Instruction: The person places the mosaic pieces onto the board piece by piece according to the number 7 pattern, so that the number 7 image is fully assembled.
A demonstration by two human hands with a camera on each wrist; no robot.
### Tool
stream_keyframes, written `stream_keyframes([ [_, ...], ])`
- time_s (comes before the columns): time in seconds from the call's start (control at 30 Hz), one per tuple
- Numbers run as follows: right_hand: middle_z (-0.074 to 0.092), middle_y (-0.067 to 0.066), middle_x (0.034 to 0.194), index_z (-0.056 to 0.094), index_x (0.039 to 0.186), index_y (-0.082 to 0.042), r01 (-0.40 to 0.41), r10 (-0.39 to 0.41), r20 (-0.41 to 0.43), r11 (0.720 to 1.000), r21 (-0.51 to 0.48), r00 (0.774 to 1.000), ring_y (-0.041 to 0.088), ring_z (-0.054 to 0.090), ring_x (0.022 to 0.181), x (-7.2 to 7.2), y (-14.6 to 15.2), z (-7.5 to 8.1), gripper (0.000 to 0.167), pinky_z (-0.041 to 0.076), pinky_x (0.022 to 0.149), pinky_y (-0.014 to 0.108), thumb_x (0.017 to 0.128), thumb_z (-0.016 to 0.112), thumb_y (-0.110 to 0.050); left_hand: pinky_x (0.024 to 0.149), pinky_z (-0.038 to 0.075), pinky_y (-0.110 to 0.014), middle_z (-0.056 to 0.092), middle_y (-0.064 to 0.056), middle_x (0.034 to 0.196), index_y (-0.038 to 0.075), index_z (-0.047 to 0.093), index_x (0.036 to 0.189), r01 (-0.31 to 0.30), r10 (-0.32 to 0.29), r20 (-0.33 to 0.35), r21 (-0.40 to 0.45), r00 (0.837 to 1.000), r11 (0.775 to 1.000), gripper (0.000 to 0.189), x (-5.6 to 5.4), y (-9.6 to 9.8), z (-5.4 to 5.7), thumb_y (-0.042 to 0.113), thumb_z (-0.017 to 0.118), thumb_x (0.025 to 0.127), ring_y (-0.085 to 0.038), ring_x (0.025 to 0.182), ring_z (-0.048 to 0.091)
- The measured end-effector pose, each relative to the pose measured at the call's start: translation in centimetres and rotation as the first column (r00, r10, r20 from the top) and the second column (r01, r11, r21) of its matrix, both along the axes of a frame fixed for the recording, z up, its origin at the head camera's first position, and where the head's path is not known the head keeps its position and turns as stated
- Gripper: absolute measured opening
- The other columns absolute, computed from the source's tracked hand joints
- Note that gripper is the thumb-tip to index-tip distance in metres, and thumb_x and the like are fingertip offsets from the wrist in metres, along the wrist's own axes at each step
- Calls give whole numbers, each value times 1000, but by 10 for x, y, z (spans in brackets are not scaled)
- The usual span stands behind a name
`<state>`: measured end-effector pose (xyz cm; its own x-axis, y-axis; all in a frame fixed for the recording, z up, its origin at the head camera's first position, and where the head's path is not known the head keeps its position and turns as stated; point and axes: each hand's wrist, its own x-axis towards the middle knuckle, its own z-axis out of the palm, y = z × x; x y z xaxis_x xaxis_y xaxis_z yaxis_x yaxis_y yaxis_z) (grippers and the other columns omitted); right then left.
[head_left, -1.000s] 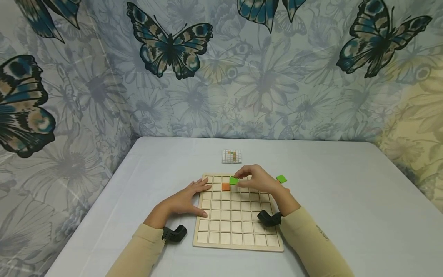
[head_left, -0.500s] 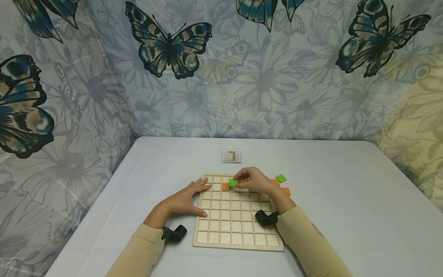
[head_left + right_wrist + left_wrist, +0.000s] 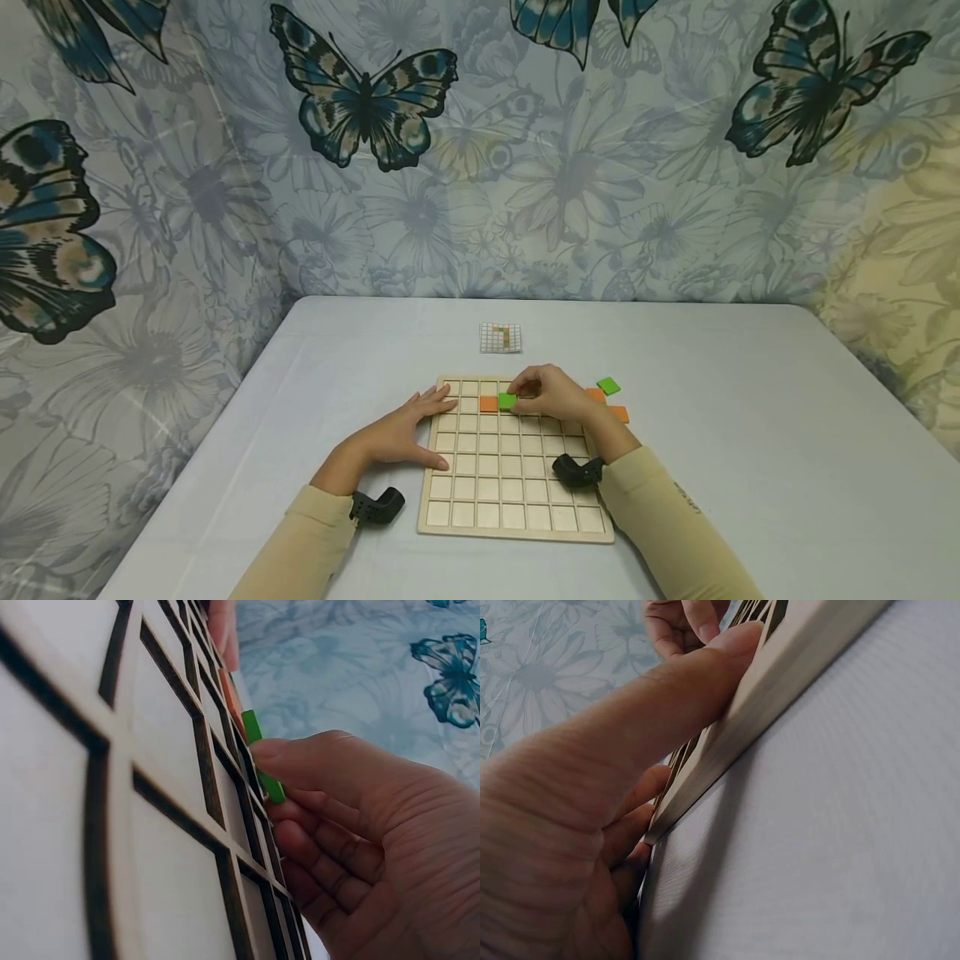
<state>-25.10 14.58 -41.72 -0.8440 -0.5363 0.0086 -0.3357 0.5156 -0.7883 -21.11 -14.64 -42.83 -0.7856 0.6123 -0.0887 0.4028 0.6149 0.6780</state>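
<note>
My right hand (image 3: 550, 393) pinches a green square tile (image 3: 507, 402) between thumb and fingers at a cell of the wooden grid board (image 3: 487, 492). Right beside that tile, to its left, an orange tile (image 3: 488, 404) lies in a cell of the second row from the far edge. In the right wrist view the green tile (image 3: 255, 733) stands slightly proud of the grid, with the thumb on it. My left hand (image 3: 397, 431) rests on the board's left edge, fingers spread, and its thumb (image 3: 739, 641) presses on the wooden rim in the left wrist view.
To the right of the board lie a loose green tile (image 3: 608, 386) and orange tiles (image 3: 618, 414), partly hidden by the right wrist. A small card with a coloured grid pattern (image 3: 500, 338) lies behind the board on the white table (image 3: 750, 433). A butterfly-patterned backdrop hangs behind.
My right hand has brought the green tile slightly nearer, down beside the orange tile. Orange tiles at the right have come into view from behind the wrist. My left hand has stayed put.
</note>
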Motion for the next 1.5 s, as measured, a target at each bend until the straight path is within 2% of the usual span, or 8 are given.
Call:
stream_keyframes([
  [0.67, 64, 8, 102, 68, 100, -6, -23, 23, -45, 1000, 11, 999, 22, 61, 96, -2, 1, -6, 23, 53, 86, 30, 80, 73, -16, 118, 5, -53, 12, -1, 158, 20, 35, 145, -6, 6, 9, 4, 1000, 1000, 94, 0, 0, -1, 45, 80, 67, -31, 146, 0],
  [0.77, 64, 8, 102, 68, 100, -6, -25, 25, -45, 1000, 11, 999, 23, 61, 97, -2, 1, -6, 23, 53, 86, 30, 80, 73, -15, 118, 5, -51, 11, 0, 158, 20, 35, 145, -5, 5, 8, -3, 1000, 1000, 94, -1, 0, -2, 46, 80, 67, -28, 146, 0],
  [1.0, 65, 9, 102, 68, 100, -6, -23, 23, -45, 1000, 7, 999, 24, 62, 99, -2, 1, -6, 23, 52, 88, 32, 80, 73, -15, 117, 5, -54, 12, -3, 158, 18, 36, 145, 0, 0, 0, 10, 1000, 1000, 93, -1, 0, -2, 45, 80, 67, -32, 145, 0],
  [1.5, 65, 9, 100, 68, 99, -6, -28, 28, -47, 1000, 1, 999, 23, 62, 96, -1, 1, -4, 21, 53, 87, 30, 80, 73, -14, 117, 5, -54, 12, -3, 158, 18, 36, 145, -1, 0, 8, 18, 1000, 1000, 93, 0, 0, 0, 44, 80, 68, -33, 145, 0],
])
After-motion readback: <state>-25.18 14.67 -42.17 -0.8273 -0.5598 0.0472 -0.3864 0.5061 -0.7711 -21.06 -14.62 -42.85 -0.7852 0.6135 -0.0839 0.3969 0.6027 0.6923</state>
